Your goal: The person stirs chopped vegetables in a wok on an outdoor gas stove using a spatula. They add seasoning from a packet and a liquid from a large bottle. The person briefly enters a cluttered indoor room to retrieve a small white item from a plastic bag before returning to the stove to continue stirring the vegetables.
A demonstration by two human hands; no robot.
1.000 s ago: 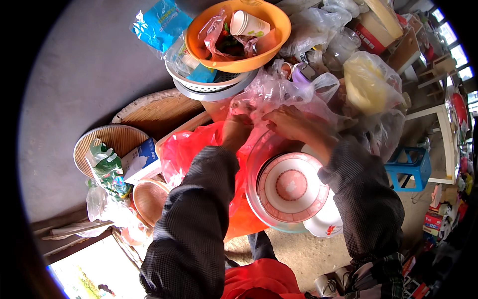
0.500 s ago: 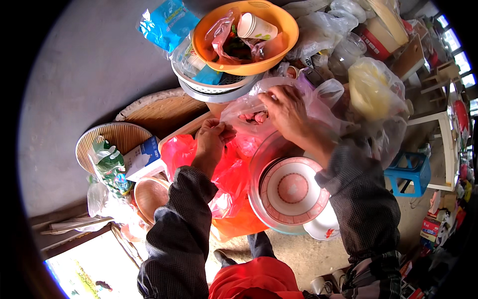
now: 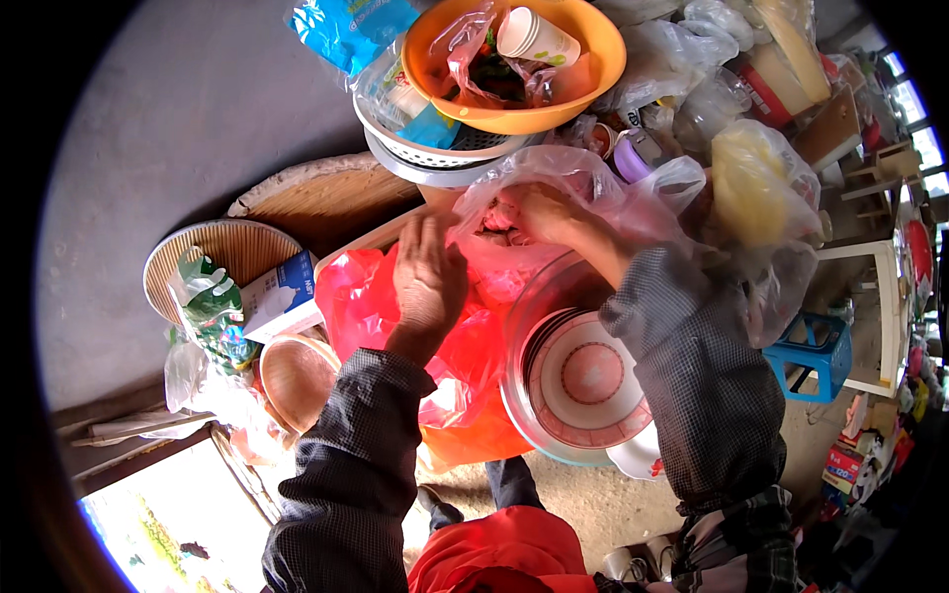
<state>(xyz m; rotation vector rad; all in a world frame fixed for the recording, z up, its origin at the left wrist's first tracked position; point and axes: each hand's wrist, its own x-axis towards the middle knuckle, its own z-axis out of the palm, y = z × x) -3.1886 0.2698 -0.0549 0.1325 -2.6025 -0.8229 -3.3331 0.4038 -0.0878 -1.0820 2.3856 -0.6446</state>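
Observation:
A thin clear pinkish plastic bag (image 3: 583,168) gapes in front of me, with pink-red pieces (image 3: 502,217) inside whose kind I cannot make out. My right hand (image 3: 544,212) reaches into its mouth, right at those pieces; its fingertips are hidden. Beside the bag's left edge, my left hand (image 3: 431,282) is raised with its fingers stretched out, and nothing shows in it. Red plastic bags (image 3: 465,366) lie just below both hands. To the right of them, a large clear basin (image 3: 514,400) holds stacked white bowls with pink rims (image 3: 591,381).
At the back, an orange basin (image 3: 583,99) with paper cups (image 3: 537,38) sits over a white strainer (image 3: 381,128). Woven trays (image 3: 222,262) and a blue-white box (image 3: 285,292) are at left. A yellowish bag (image 3: 756,183) and a blue stool (image 3: 813,356) stand right.
My right hand has gone from the bag's rim down into its mouth. The left hand has let go of the bag's edge and straightened its fingers. The view has shifted slightly.

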